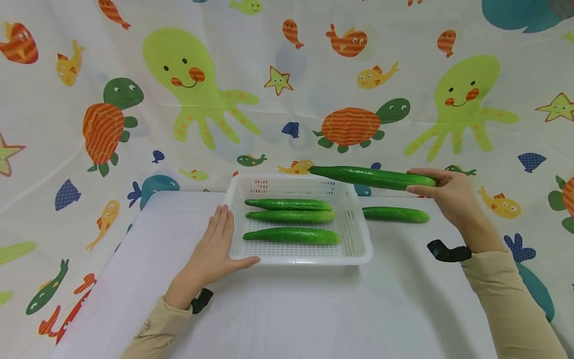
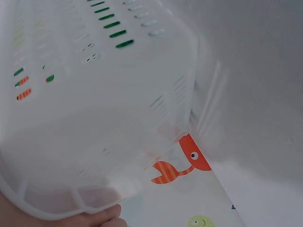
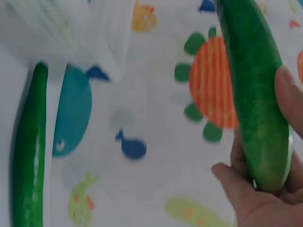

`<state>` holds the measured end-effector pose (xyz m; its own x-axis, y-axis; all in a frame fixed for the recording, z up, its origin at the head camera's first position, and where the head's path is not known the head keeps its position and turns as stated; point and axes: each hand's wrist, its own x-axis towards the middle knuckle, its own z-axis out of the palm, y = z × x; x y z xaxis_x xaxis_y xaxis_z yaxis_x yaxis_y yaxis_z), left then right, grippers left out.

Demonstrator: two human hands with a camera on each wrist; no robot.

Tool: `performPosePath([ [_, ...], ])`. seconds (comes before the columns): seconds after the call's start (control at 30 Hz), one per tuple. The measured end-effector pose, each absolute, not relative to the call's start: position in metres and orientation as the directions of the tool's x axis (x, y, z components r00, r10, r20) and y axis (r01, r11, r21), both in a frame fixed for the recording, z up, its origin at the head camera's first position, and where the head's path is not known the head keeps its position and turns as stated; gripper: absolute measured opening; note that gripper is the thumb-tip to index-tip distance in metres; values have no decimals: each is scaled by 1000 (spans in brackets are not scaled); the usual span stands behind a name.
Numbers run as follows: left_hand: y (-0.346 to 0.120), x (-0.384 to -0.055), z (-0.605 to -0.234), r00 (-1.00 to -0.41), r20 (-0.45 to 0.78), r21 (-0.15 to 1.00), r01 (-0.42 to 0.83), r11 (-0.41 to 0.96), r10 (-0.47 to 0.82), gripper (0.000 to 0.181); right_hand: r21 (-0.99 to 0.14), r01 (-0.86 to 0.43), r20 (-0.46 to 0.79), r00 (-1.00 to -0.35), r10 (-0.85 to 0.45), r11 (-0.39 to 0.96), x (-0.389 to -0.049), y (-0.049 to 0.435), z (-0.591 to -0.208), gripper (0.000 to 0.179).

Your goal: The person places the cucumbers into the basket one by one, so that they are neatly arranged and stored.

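Observation:
A white plastic basket (image 1: 298,260) with perforated walls stands on the table, three cucumbers lying crosswise inside: a rear one (image 1: 289,204), a middle one (image 1: 291,216) and a front one (image 1: 291,236). My left hand (image 1: 215,249) rests against the basket's left side, fingers straight and thumb spread along the front corner. In the left wrist view, its fingers (image 2: 102,217) show by the basket's rim. My right hand (image 1: 453,192) grips another cucumber (image 1: 367,176) by its thick, paler end, raised in the air with the thin end over the basket's back right.
One more cucumber (image 1: 396,214) lies on the white tabletop (image 1: 314,314), right of the basket, its left end hidden behind the basket wall. A curtain (image 1: 278,50) printed with sea animals hangs behind the table. Dark wrist cameras (image 1: 448,251) sit on both wrists.

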<state>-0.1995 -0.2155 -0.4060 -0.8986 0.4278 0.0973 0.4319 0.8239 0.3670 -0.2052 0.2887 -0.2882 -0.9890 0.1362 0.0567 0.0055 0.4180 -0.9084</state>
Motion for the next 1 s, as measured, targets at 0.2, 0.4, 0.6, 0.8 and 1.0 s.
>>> performPosePath([
  [0.2, -215, -200, -406, -897, 96, 366, 435, 823, 431, 131, -888, 104, -83, -994, 67, 449, -215, 251, -284, 59],
  [0.4, -216, -200, -408, -896, 100, 357, 439, 825, 433, 131, -890, 145, -164, -986, -7, 432, -224, 214, -295, 58],
  [0.6, -215, -200, -408, -895, 100, 355, 440, 825, 435, 130, -891, 183, -238, -968, -83, 416, -226, 185, -314, 56],
  [0.8, -216, -200, -406, -894, 97, 354, 442, 824, 437, 131, -874, 290, -349, -933, -90, 391, -219, 160, -334, 52],
  [1.0, -216, -200, -406, -894, 100, 359, 442, 822, 437, 131, -865, 348, -399, -914, -72, 361, -214, 139, -350, 49],
])
